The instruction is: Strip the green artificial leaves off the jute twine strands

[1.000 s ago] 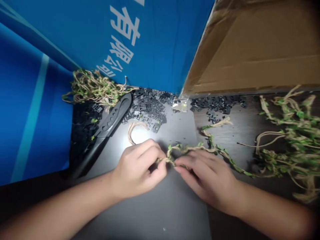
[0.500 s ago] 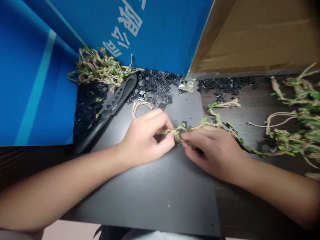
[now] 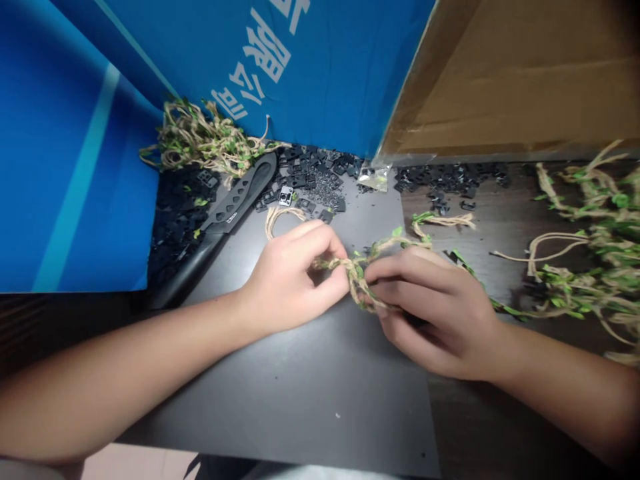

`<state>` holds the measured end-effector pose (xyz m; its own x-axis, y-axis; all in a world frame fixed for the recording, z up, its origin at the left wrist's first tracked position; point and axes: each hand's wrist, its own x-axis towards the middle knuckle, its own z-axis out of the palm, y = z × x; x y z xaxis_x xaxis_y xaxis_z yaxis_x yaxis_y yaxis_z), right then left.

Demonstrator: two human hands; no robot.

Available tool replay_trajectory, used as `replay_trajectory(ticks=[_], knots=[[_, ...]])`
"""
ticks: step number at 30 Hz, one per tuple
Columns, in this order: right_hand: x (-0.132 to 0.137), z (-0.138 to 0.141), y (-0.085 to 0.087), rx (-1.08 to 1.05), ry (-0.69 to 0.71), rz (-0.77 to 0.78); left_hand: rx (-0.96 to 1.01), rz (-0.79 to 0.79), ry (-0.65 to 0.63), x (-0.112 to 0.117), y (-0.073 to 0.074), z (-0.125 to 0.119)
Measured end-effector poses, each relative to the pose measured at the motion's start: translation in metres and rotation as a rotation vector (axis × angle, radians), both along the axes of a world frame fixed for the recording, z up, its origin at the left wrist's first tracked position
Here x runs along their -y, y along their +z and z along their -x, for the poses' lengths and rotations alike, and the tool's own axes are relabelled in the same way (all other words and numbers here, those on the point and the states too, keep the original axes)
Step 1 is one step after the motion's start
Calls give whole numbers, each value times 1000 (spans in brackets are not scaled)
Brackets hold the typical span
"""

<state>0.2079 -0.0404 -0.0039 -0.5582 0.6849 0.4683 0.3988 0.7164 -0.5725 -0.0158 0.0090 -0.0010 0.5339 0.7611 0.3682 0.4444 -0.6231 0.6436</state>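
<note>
My L hand (image 3: pixel 300 273) and R hand (image 3: pixel 440 303) meet, fingertips nearly touching, over a grey board (image 3: pixel 325 373), working a leafy jute garland (image 3: pixel 356 285). L thumb & index are pinched tight on the twine, other fingers curled under. R hand is half-curled, thumb & fingers closing on a small loop that hangs in the gap btwn both hands. A bare cord bundle (image 3: pixel 285 214) arcs out just beyond my L knuckles; a frayed twine end (image 3: pixel 457 221) lies just beyond my R hand. From behind my R wrist, a leafy strand (image 3: pixel 520 311) runs right to a garland heap (image 3: pixel 600 260) well to that hand's right. Far side of L hand, toward the left: a long black tool (image 3: pixel 243 197) w/ teardrop marks, then a second garland pile (image 3: pixel 200 137). Ahead of both hands: scattered black plastic pcs (image 3: pixel 300 177) & a small clear bag (image 3: pixel 374 178). Farther off, a blue box (image 3: pixel 345 73) w/ white Chinese lettering rises beyond L hand, a brown cardboard box (image 3: pixel 530 80) beyond R.
</note>
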Motion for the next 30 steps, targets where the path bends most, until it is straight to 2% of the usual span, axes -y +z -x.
replay_trajectory(ticks=[4,9,14,20,24,30], knots=[[2,-1,2,-65,40,-43,8,28,18,-1,-1,0],[2,-2,0,-95,98,19,9,23,21,-1,-2,0],[0,-1,-2,-39,68,-3,1,23,19,-1,-2,0],[1,-2,0,-79,191,-7,3,24,19,-1,-2,1],[2,-3,-1,-64,178,-34,0,21,9,-1,-1,1],[3,0,-4,-62,199,9,-7,14,12,-1,0,0]])
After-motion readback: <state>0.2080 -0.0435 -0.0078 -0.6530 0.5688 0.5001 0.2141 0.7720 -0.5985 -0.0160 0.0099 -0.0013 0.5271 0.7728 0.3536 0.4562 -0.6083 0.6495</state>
